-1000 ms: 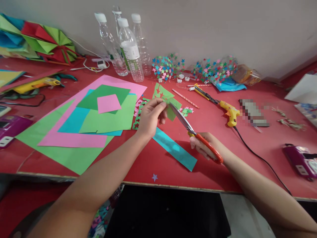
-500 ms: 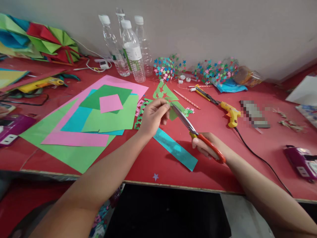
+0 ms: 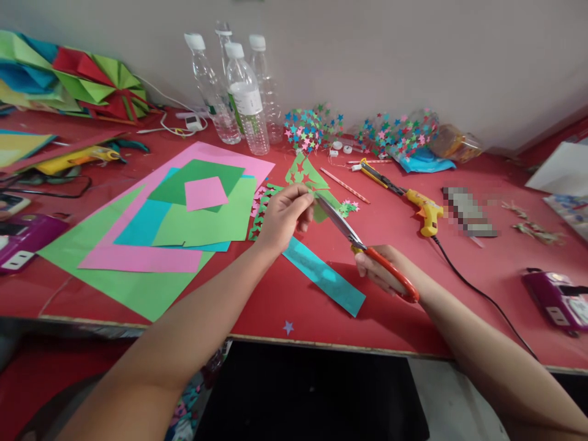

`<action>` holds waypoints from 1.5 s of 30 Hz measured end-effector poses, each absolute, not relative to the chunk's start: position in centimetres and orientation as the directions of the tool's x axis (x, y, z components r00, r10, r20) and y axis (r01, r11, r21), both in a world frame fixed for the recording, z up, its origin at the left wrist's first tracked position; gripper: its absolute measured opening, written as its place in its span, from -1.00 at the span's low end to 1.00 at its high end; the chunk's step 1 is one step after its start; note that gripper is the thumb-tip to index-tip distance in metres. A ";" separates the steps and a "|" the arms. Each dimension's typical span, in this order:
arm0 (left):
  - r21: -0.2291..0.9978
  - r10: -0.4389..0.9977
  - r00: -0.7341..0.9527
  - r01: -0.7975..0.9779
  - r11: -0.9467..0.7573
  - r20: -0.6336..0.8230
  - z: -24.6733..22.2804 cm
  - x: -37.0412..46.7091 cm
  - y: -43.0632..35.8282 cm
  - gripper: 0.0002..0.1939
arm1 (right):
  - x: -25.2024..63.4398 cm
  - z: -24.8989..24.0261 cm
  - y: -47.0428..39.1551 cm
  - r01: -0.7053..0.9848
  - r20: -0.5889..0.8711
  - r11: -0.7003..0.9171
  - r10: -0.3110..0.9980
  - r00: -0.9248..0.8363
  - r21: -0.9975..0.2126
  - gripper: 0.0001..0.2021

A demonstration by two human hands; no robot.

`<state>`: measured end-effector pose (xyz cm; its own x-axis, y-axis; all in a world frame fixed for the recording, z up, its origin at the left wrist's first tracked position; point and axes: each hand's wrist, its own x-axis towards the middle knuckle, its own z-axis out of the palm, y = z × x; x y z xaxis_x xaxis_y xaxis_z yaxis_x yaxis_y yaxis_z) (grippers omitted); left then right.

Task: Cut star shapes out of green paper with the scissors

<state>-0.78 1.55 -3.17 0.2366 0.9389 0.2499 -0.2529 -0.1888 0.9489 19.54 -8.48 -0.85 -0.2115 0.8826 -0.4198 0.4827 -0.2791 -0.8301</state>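
Note:
My left hand is closed in a pinch above the middle of the table. A small piece of green paper shows at its fingertips, mostly hidden by the fingers. My right hand grips red-handled scissors, whose blades point up and left, with their tips right by the left fingertips. The blades look almost closed. Beneath the hands lies a teal paper strip. Just behind are green paper scraps with star-shaped holes and a small pile of green and pink paper stars.
Coloured paper sheets are stacked on the left. Plastic bottles and star-filled clear containers stand along the wall. On the right are a box cutter, a yellow glue gun with its cord, and a purple power socket. One star lies near the front edge.
Both hands and the scissors hold nearly the same pose. The whole view has shifted very slightly; nothing was taken hold of or let go.

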 end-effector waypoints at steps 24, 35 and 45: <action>0.964 0.938 0.279 -0.219 -0.148 0.208 -3.2 -1.1 1.7 -0.83 | 20.1 -1.4 -8.1 0.526 -0.399 -0.229 0.887 -0.234 -0.819 -0.52; 0.966 0.944 0.271 -0.225 -0.127 0.188 -3.2 -1.0 1.7 -0.83 | 20.1 -1.7 -8.3 0.520 -0.369 -0.209 0.902 -0.223 -0.828 -0.53; 0.972 0.955 0.230 -0.183 -0.148 0.189 -3.1 -1.5 2.2 -0.87 | 20.2 -1.4 -7.9 0.524 -0.413 -0.244 0.880 -0.233 -0.816 -0.52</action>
